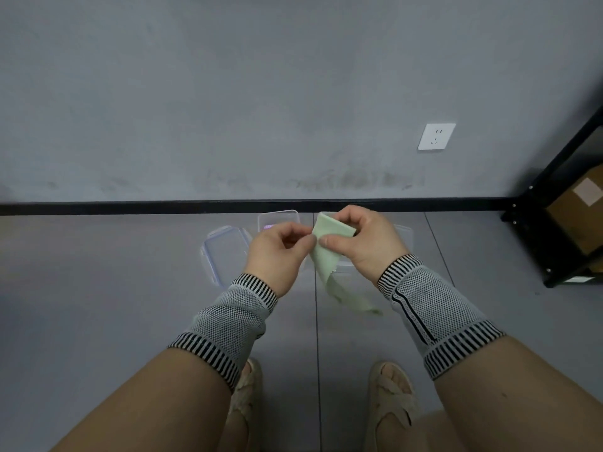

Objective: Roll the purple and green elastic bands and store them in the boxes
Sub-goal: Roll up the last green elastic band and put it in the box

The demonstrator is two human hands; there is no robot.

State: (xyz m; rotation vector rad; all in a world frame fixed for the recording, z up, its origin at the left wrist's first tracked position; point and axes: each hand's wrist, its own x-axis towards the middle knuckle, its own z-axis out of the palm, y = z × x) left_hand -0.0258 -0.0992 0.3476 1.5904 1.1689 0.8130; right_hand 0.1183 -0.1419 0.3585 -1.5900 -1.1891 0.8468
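I hold a pale green elastic band (329,236) in front of me, above the floor. My right hand (362,239) pinches its folded upper end, and my left hand (277,252) grips the same band at its left edge. The band's free tail (346,298) hangs down between my wrists. On the floor behind my hands stands a clear plastic box (277,218) with something purple (269,227) inside. A clear lid (222,252) lies to its left. Another clear box (403,234) shows partly behind my right hand.
A grey wall with a black skirting strip (130,207) runs close behind the boxes. A white socket (436,136) is on the wall. A black metal shelf (554,216) with a cardboard carton (580,213) stands at the right. My sandalled feet (391,396) are below.
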